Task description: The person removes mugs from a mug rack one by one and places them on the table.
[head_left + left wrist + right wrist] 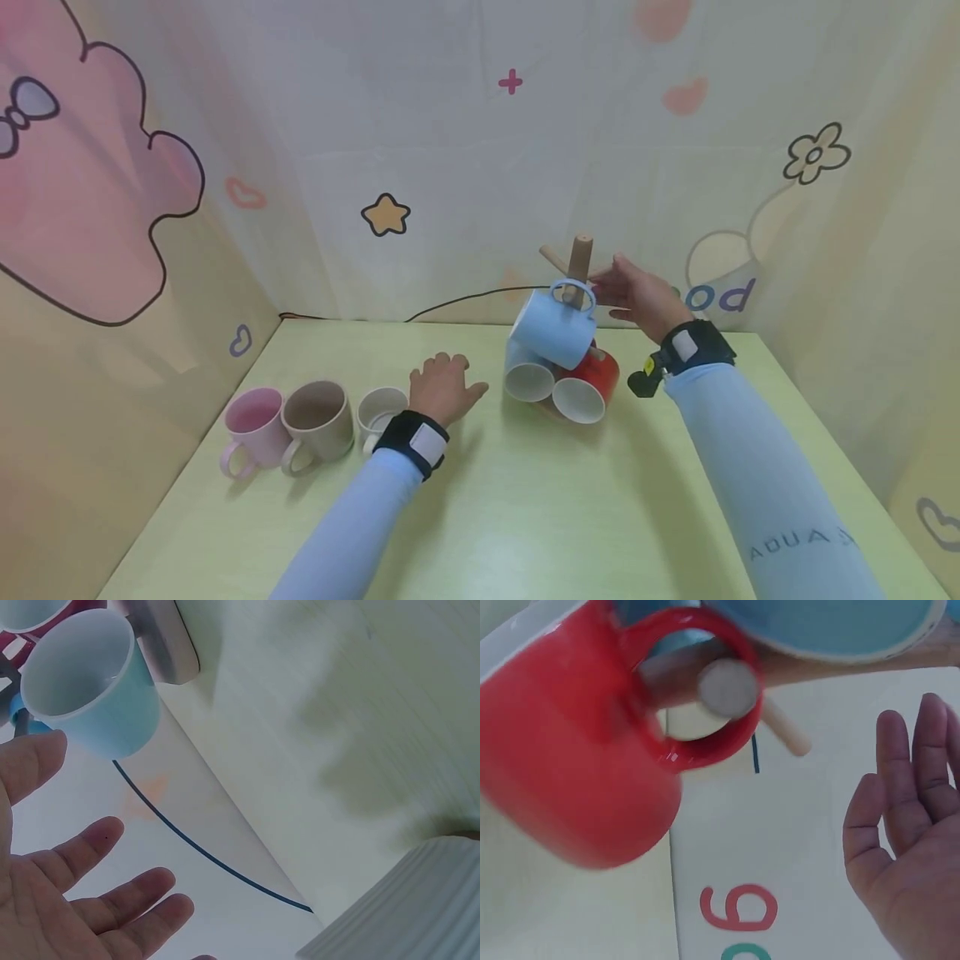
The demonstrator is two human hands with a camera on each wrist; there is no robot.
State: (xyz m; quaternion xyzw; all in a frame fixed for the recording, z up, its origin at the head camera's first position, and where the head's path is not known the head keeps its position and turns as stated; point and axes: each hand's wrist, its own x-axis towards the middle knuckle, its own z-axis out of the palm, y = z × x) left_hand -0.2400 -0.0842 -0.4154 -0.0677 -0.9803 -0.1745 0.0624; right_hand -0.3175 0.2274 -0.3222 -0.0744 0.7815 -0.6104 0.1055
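A wooden mug tree [582, 250] stands at the back right of the table. On it hang an upper blue mug [553, 329], a lower light blue mug [528, 379] and a red mug [602, 372], whose handle loops round a peg in the right wrist view. My right hand [643, 296] is beside the tree's upper part with fingers extended, and the right wrist view shows nothing in its grasp. Palm bare in the left wrist view, my left hand [441, 387] hovers just right of a white mug [381, 408], partly covering it.
A pink mug [255, 417] and a beige mug [322, 425] stand side by side on the left of the pale green table [510, 517]. Printed cloth [450, 108] hangs behind the table and at its sides. A thin dark line runs along the back.
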